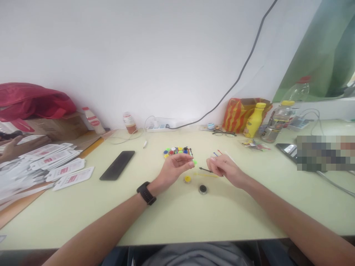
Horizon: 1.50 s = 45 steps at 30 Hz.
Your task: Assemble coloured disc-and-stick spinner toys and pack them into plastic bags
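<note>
My left hand (179, 166), with a black watch on its wrist, is above the table with fingers curled and thumb near the fingertips. A small bright green piece (195, 162) shows at those tips, seemingly pinched. My right hand (226, 168) is closed, fingertips pressed together; what they hold, if anything, is hidden. A black arrow-tipped stick (204, 170) runs partly behind it, and a yellow stick (206, 175) lies below. Nearer me are a yellow-topped round piece (187, 179) and a black-topped one (203, 189). Behind my left hand is a cluster of colourful round pieces (173, 150).
A black phone (117, 165) lies left, near white tags (73, 178) and a person's hand (16, 147). Behind stand a drink bottle (129, 123), a power strip (161, 127), eyeglasses (224, 133), a striped bag (233, 114) and a yellow bottle (253, 121).
</note>
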Tool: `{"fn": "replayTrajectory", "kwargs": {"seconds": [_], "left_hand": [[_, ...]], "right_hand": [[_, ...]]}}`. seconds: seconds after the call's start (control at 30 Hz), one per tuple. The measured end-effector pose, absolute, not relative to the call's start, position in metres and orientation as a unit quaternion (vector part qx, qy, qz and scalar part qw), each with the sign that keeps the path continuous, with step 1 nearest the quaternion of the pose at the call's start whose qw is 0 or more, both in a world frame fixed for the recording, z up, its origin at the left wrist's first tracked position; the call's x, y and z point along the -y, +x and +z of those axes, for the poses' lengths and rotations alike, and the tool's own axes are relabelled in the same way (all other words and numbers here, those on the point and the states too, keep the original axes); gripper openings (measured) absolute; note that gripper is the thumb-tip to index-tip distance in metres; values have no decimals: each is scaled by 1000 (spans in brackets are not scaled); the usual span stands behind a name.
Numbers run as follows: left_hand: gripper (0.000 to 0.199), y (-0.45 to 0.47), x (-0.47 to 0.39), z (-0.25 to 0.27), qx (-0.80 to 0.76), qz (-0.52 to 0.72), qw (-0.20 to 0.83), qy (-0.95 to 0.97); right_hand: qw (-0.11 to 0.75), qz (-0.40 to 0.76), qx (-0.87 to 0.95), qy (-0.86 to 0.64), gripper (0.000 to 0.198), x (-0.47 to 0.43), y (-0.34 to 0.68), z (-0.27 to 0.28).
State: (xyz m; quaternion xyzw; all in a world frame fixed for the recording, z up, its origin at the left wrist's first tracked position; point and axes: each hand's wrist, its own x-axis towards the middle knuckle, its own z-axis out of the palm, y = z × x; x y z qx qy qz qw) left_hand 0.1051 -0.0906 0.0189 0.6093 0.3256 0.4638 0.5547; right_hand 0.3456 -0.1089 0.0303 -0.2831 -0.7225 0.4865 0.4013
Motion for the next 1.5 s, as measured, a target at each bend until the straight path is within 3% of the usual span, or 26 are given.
{"fn": "replayTrajectory", "kwargs": {"seconds": [0.13, 0.5, 0.7, 0.8, 0.9, 0.97, 1.2, 1.5], "left_hand": [[34, 105, 91, 18, -317, 461, 557, 614], [31, 105, 92, 14, -294, 444, 568, 628], [32, 106, 93, 17, -317, 450, 562, 618], [32, 106, 92, 16, -323, 457, 559, 612], [33, 106, 92, 16, -323, 463, 553, 613], [33, 107, 92, 16, -326, 464, 550, 613], [33, 106, 93, 17, -318, 457, 561, 613], [34, 107, 95, 18, -322, 456, 566, 607]], "right_hand": [[421, 488, 691, -327, 40, 113, 338, 29], [427, 431, 718, -341, 29, 121, 327, 27], [454, 433, 697, -347, 56, 119, 328, 24], [450, 447, 701, -326, 26, 116, 334, 23], [407, 469, 738, -263, 59, 113, 342, 25], [409, 459, 747, -251, 67, 112, 345, 28], [454, 421, 713, -328, 29, 115, 333, 25], [476, 384, 713, -342, 35, 117, 332, 25]]}}
